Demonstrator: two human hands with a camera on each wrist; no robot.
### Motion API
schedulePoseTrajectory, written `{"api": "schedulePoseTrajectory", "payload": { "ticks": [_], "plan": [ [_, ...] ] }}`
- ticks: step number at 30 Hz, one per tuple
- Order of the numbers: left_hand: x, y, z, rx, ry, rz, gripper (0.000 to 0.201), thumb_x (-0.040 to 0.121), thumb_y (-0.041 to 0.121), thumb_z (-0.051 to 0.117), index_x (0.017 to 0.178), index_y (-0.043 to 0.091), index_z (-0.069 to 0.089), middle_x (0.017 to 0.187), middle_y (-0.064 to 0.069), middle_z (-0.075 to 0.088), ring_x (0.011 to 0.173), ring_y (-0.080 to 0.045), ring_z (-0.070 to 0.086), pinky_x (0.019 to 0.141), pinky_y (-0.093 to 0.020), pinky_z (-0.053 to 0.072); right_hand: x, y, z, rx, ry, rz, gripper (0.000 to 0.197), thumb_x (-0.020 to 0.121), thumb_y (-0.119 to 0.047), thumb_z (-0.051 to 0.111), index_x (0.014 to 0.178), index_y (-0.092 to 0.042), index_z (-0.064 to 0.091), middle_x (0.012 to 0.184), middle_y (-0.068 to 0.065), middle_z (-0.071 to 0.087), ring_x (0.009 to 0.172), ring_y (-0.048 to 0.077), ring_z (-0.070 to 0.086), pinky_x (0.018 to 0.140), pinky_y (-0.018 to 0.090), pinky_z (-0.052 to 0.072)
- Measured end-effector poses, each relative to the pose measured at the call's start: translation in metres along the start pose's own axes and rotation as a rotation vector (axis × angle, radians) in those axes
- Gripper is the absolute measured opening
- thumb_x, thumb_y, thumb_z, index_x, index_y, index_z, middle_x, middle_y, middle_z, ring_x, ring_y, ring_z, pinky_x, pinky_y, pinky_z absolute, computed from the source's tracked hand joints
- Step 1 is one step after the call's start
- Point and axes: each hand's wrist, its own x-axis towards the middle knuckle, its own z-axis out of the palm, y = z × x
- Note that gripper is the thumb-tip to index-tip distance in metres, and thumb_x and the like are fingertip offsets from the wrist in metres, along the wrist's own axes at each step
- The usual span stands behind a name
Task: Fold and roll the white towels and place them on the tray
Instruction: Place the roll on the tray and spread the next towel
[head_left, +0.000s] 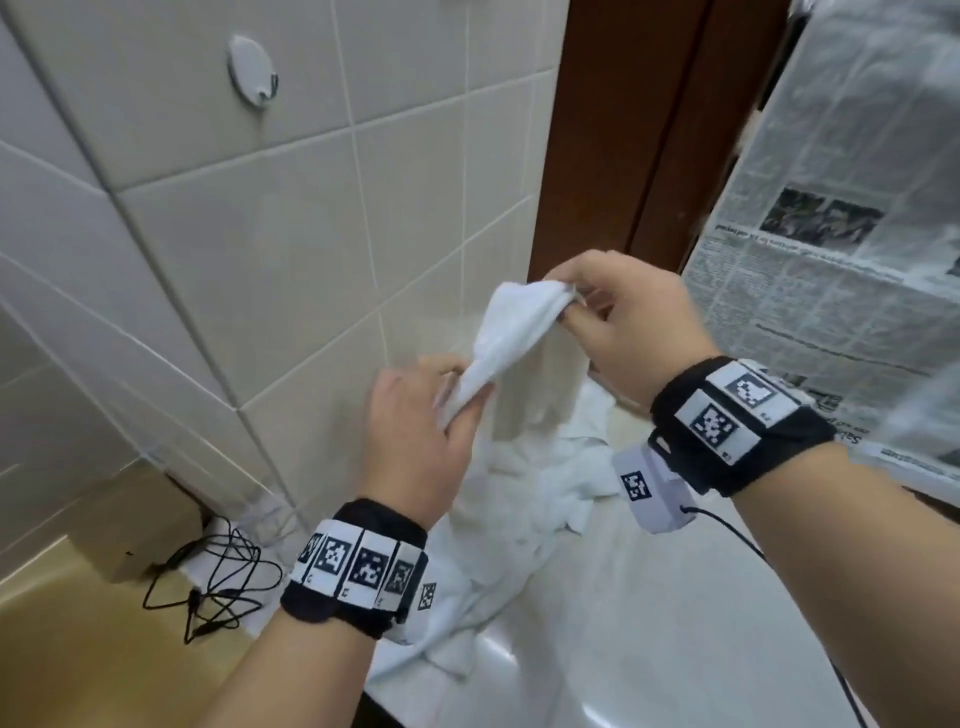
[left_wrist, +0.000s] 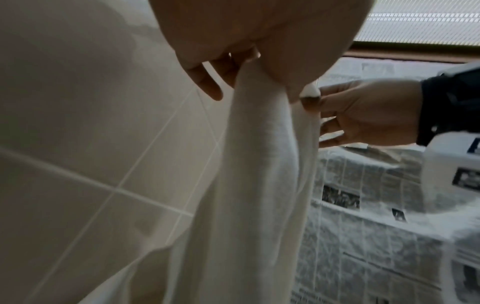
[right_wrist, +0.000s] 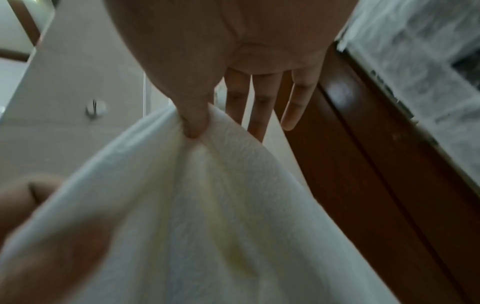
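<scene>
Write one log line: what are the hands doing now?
left hand: grips towel | right hand: pinches its top edge | towel: lifted, unfolded | tray: unseen

Soft terry-cloth towel, glossy tiles

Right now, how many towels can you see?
2 for sure: one white towel held up by the left hand and the right hand, and a crumpled pile on the counter below. That pile is bunched up, so it may hide more.
</scene>
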Motion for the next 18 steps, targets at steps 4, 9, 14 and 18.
{"api": "schedulePoseTrajectory", "payload": {
  "ticks": [4, 9, 14, 18],
  "plan": [
    [0.013, 0.027, 0.012, 0.008, 0.041, 0.064, 0.028, 0.083, 0.039, 0.082, 0.101, 0.035, 0.061, 0.078, 0.027, 0.049, 0.087, -0.019, 0.046, 0.074, -0.033, 0.04, 0.001, -0.025, -0.077, -0.006, 0.237, 0.007, 0.016, 0.092, -0.026, 0.061, 0.103, -0.031, 0.071, 0.086, -0.013, 0.068, 0.073, 0.004, 0.06, 0.073, 0.032, 0.055],
    [0.021, 0.038, 0.036, -0.038, -0.036, 0.011, 0.011, 0.09, 0.036, 0.077, 0.085, 0.032, 0.067, 0.076, 0.017, 0.058, 0.086, -0.024, 0.048, 0.071, -0.03, 0.033, -0.018, -0.042, -0.168, -0.049, 0.505, -0.016, 0.011, 0.09, -0.026, 0.065, 0.095, -0.033, 0.071, 0.084, -0.015, 0.068, 0.073, 0.002, 0.059, 0.068, 0.02, 0.049],
    [0.005, 0.069, 0.054, -0.363, -0.03, -0.239, 0.018, 0.096, 0.045, 0.067, 0.084, 0.033, 0.061, 0.083, 0.005, 0.064, 0.08, -0.023, 0.061, 0.066, -0.038, 0.049, -0.057, -0.045, -0.234, -0.135, 0.629, -0.018, 0.016, 0.087, -0.033, 0.069, 0.1, -0.024, 0.075, 0.079, -0.015, 0.067, 0.068, 0.002, 0.058, 0.071, 0.032, 0.054],
    [-0.011, 0.096, 0.05, -0.4, 0.024, -0.356, 0.035, 0.1, 0.056, 0.053, 0.097, 0.021, 0.054, 0.086, 0.0, 0.063, 0.078, -0.019, 0.058, 0.067, -0.034, 0.045, -0.111, -0.043, -0.26, -0.159, 0.628, 0.014, 0.017, 0.088, -0.036, 0.073, 0.099, -0.023, 0.076, 0.078, -0.013, 0.068, 0.068, 0.01, 0.062, 0.07, 0.031, 0.054]
  ]
}}
